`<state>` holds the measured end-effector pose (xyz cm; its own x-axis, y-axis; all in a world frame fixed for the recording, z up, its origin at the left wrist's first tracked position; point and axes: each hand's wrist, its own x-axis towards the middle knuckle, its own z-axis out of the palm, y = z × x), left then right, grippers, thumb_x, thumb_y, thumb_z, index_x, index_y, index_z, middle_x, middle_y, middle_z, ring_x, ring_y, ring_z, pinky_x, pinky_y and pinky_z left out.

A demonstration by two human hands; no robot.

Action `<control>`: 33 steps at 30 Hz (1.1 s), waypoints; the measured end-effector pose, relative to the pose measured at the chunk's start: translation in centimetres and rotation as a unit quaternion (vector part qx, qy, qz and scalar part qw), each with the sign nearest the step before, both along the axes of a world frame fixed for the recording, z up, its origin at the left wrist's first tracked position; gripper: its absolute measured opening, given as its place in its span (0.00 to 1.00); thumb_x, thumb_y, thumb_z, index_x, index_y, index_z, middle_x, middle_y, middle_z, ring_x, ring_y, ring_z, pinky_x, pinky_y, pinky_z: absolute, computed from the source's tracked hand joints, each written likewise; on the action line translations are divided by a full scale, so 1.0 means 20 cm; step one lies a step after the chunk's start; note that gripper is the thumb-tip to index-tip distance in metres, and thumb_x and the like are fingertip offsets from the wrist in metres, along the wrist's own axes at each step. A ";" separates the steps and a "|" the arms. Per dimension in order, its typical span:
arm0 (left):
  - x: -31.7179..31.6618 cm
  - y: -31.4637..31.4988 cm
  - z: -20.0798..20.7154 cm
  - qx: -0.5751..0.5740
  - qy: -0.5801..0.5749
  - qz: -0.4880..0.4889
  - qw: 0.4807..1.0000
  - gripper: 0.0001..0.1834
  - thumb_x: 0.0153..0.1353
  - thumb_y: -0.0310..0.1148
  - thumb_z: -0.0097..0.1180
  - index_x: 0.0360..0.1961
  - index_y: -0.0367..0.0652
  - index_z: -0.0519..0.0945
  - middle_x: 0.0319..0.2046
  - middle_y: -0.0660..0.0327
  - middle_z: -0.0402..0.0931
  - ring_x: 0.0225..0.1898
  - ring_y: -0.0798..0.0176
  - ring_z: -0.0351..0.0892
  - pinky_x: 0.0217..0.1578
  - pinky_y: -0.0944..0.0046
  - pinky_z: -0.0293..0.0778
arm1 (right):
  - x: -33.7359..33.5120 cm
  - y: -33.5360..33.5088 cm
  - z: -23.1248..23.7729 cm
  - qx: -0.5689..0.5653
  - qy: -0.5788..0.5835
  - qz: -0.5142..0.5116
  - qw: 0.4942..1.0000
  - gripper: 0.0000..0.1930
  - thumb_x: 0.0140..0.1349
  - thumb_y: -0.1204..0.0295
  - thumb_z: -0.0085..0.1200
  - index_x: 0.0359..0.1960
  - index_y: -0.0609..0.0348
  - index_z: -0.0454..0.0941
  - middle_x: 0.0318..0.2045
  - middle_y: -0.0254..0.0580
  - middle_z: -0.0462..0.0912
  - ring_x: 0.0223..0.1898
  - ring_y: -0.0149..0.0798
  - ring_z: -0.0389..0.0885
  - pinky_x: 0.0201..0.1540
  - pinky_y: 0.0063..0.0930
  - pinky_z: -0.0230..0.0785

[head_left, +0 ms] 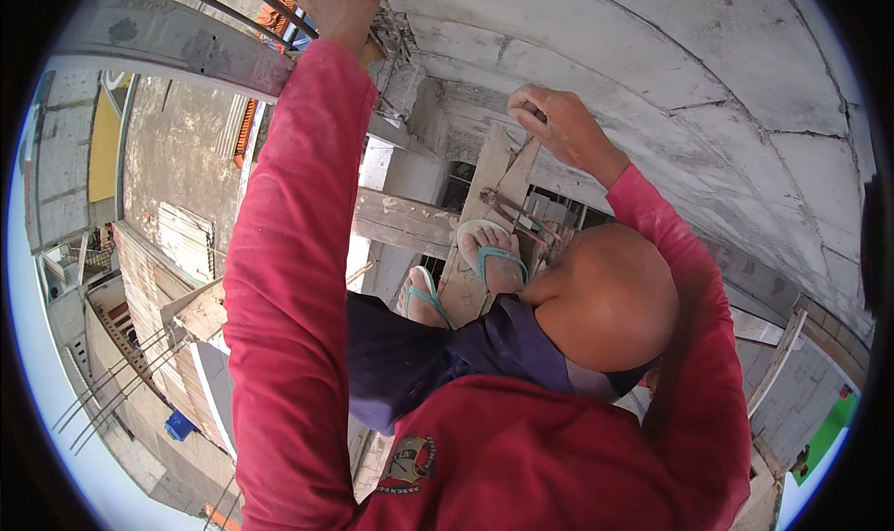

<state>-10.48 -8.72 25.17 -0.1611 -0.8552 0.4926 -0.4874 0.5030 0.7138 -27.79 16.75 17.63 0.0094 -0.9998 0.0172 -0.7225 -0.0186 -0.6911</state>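
In the head view, I reach my left arm straight up; its hand [340,7] is cut by the top edge, so I cannot tell how its fingers stand. My right elbow bends, and that hand [566,132] curls its fingers toward the thumb; whether they grip anything, I cannot tell. Dark, slim metal bars [270,1] slant just beside my left hand; a grey, rough-jointed block wall [615,79] rises behind my right.

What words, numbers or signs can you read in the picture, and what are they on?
Round badge on the red shirt: small, slanted lettering around a picture; I won't copy it out.
Yellow panel, far left: too small to make out any words.
Green sheet, far right: no words I can make out.
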 end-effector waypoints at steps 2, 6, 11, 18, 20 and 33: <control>0.00 0.00 0.00 0.007 0.016 0.011 1.000 0.17 0.67 0.42 0.57 0.35 0.37 0.86 0.26 0.48 0.84 0.30 0.49 0.85 0.35 0.50 0.74 | 0.06 0.22 -0.31 0.074 -0.012 0.012 0.997 0.10 0.73 0.66 0.55 0.47 0.59 0.79 0.36 0.53 0.84 0.41 0.60 0.83 0.46 0.49 0.74; -0.02 0.03 -0.01 0.066 0.123 0.003 0.990 0.15 0.66 0.38 0.61 0.39 0.35 0.87 0.27 0.54 0.85 0.29 0.61 0.84 0.33 0.57 0.76 | 0.20 0.50 -0.71 0.147 -0.038 -0.030 0.988 0.10 0.72 0.68 0.57 0.46 0.62 0.79 0.41 0.52 0.84 0.43 0.56 0.84 0.46 0.45 0.75; -0.05 0.04 -0.03 0.066 0.124 0.032 0.989 0.14 0.66 0.36 0.63 0.42 0.34 0.86 0.29 0.54 0.86 0.30 0.59 0.84 0.35 0.57 0.77 | 0.31 0.54 -0.83 0.152 -0.049 -0.045 0.986 0.12 0.71 0.65 0.58 0.49 0.59 0.79 0.43 0.49 0.84 0.45 0.55 0.84 0.47 0.45 0.76; -0.01 -0.02 -0.17 -0.031 0.080 0.038 0.996 0.11 0.64 0.34 0.64 0.38 0.35 0.84 0.35 0.48 0.84 0.42 0.51 0.84 0.47 0.53 0.75 | 0.39 0.56 -0.86 0.147 0.035 -0.042 0.988 0.14 0.70 0.63 0.59 0.53 0.52 0.79 0.49 0.47 0.81 0.47 0.55 0.84 0.47 0.49 0.77; -0.02 -0.04 -0.21 -0.057 0.057 0.044 0.996 0.10 0.63 0.33 0.64 0.38 0.37 0.82 0.35 0.47 0.83 0.44 0.47 0.83 0.48 0.50 0.74 | 0.39 0.57 -0.90 0.114 0.016 -0.044 0.992 0.13 0.70 0.63 0.59 0.53 0.52 0.79 0.48 0.47 0.81 0.47 0.55 0.84 0.47 0.49 0.77; 0.00 -0.02 -0.18 -0.025 -0.086 0.078 0.993 0.18 0.66 0.41 0.64 0.52 0.42 0.82 0.44 0.42 0.84 0.50 0.45 0.84 0.53 0.47 0.75 | 0.27 0.50 -0.89 0.157 -0.043 -0.006 0.987 0.16 0.69 0.64 0.61 0.54 0.59 0.79 0.45 0.50 0.82 0.47 0.52 0.84 0.50 0.45 0.76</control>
<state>-10.48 -9.10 21.61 -0.1142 -0.8511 0.5124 -0.6738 0.4454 0.5896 -22.36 26.78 -0.18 0.0090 -0.9559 -0.2937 -0.6590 0.2152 -0.7207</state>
